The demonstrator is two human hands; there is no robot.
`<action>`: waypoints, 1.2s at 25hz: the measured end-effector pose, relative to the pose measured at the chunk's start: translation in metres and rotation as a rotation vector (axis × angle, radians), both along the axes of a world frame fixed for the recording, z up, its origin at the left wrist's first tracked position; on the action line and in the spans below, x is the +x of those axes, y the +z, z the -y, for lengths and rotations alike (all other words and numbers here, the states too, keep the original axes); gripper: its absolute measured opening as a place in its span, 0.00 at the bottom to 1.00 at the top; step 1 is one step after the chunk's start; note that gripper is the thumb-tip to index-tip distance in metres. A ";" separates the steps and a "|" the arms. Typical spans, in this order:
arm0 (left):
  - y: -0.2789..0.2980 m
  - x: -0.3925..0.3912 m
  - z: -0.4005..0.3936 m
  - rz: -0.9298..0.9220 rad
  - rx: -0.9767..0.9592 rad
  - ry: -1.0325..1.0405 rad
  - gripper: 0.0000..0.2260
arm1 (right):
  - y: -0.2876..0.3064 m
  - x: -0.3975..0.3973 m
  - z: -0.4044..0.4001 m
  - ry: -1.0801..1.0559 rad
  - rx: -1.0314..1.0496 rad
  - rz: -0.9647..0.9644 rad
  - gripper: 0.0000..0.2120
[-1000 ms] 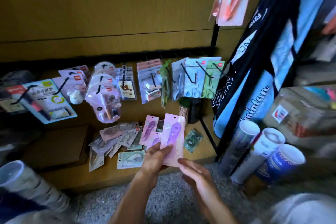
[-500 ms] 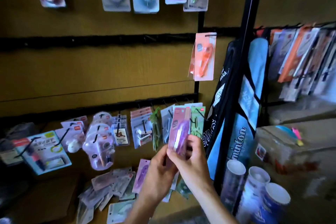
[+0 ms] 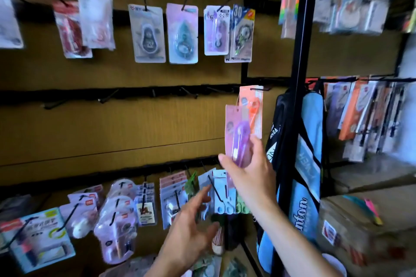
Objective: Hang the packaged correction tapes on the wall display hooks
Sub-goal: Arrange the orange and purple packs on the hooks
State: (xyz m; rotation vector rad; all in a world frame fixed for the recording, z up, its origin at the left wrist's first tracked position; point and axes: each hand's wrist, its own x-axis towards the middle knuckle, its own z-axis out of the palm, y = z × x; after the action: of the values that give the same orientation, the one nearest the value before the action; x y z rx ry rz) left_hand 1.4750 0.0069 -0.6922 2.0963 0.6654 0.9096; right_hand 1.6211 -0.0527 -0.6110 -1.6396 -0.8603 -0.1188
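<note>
Wood-grain wall panels (image 3: 135,128) with dark rails run across the view, and black hooks stick out from the rails. On the far left of the top row hang red-and-white packs (image 3: 72,29), blurred. Next along the same row come four carded correction tapes: a grey one (image 3: 147,33), a pink card with a teal dispenser (image 3: 182,33), a small lilac one (image 3: 216,30) and, overlapping its right edge, a pack marked 30 (image 3: 242,33). The middle rail (image 3: 117,94) below them carries bare hooks along most of its length.

On the bottom row at the left hang a blue-carded pack (image 3: 42,238), clear blister packs (image 3: 117,231) and small carded items. In front of that row the left hand (image 3: 191,227) is spread, fingers straight and apart, its grip loose and holding nothing.

Higher and to the right, the right hand (image 3: 249,171) has its grip closed on the lower part of the purple correction tape pack (image 3: 236,132), thumb on one edge and fingers on the other. The pack stands upright, its top just below the right end of the middle rail, overlapping the lower left of an orange correction tape pack (image 3: 254,105) that hangs from a hook there. Whether the two packs touch is unclear.

Right of the black upright post (image 3: 301,51) hangs a blue and black bag (image 3: 308,164), and further right more packs (image 3: 364,114) crowd a rack, blurred.
</note>
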 end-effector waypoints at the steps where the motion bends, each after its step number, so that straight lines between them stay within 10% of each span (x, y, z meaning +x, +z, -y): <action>1: -0.002 -0.002 -0.004 0.014 -0.022 0.034 0.35 | 0.011 0.005 -0.005 -0.056 -0.009 0.066 0.37; 20: -0.016 -0.015 -0.018 0.044 -0.214 0.121 0.27 | 0.043 0.031 -0.048 -0.260 -0.278 0.370 0.40; 30: -0.009 -0.042 -0.031 0.124 -0.243 0.140 0.24 | 0.048 0.040 -0.119 -0.104 -0.392 0.143 0.40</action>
State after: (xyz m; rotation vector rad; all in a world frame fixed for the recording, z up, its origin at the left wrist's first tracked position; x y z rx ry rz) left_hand 1.4332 0.0374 -0.7015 1.7818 0.8220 0.9744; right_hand 1.6611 0.0668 -0.5626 -2.0637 -0.9487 -0.1483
